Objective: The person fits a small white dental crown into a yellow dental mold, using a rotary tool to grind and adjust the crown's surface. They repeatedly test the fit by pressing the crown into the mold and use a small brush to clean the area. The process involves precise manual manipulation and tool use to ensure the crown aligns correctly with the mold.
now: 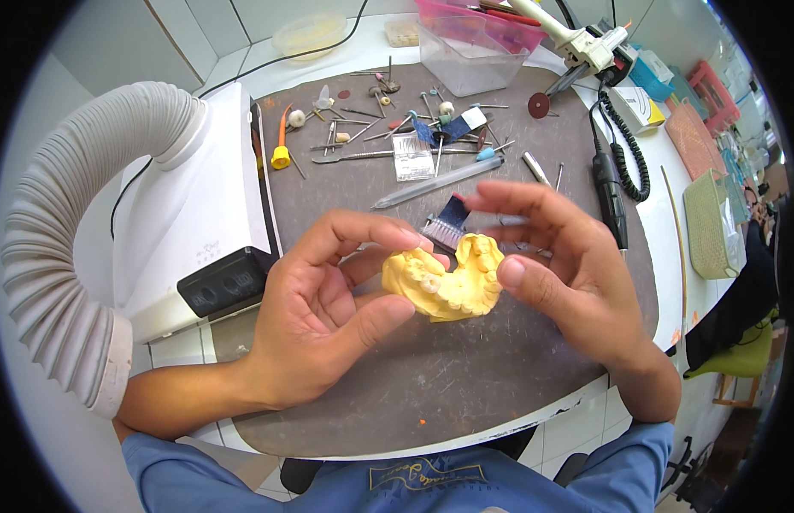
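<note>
A yellow plaster dental cast (452,295), horseshoe-shaped with modelled teeth, is held up over the grey work mat. One whitish tooth shows on its left side. My left hand (324,299) grips the cast's left end between thumb and fingers. On the other side is my right hand (564,265), its fingers stretched out and apart. Its thumb tip is at the cast's right edge; whether it touches cannot be told. Just behind the cast lies a small brush with clear bristles (444,229), partly hidden by it and the hands.
Burs, discs and metal tools (380,128) lie scattered across the back of the mat (354,419). A clear pen-like tube (440,182) rests nearer. To the left stands a white machine (192,214) with a ribbed hose (51,248). A black handpiece (611,197) with coiled cord lies right.
</note>
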A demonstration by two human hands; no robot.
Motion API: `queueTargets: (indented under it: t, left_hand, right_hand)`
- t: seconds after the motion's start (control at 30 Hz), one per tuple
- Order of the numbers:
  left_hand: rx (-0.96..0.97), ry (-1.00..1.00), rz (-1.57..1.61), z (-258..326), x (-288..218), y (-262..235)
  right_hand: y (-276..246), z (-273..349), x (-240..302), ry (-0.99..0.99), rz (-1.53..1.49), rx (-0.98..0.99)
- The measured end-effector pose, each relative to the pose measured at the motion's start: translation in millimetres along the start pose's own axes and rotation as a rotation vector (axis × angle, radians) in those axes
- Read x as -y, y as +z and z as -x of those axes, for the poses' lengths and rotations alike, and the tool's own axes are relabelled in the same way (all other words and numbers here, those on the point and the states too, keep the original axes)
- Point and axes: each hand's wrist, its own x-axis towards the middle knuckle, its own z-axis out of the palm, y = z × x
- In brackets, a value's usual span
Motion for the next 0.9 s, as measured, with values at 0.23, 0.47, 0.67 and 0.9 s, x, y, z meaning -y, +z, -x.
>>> queueTargets:
  t: [0.23,0.47,0.67,0.9]
  left_hand:
    - [-0.074,-0.094,0.066,-4,-4,0]
    - [-0.034,-0.282,0.113,-2,-7,4]
    - [0.021,-0.209,0.125,-2,-2,4]
    - [0.02,-0.217,0.135,-2,-2,4]
  right_hand:
    - [5,2,10,0.194,-0.28,0.056]
    - [7,12,-1,-0.372,0.343,0.022]
    - [8,8,-5,-0.607,0.581,-0.03]
    - [9,6,-8,-0.672,0.615,-0.033]
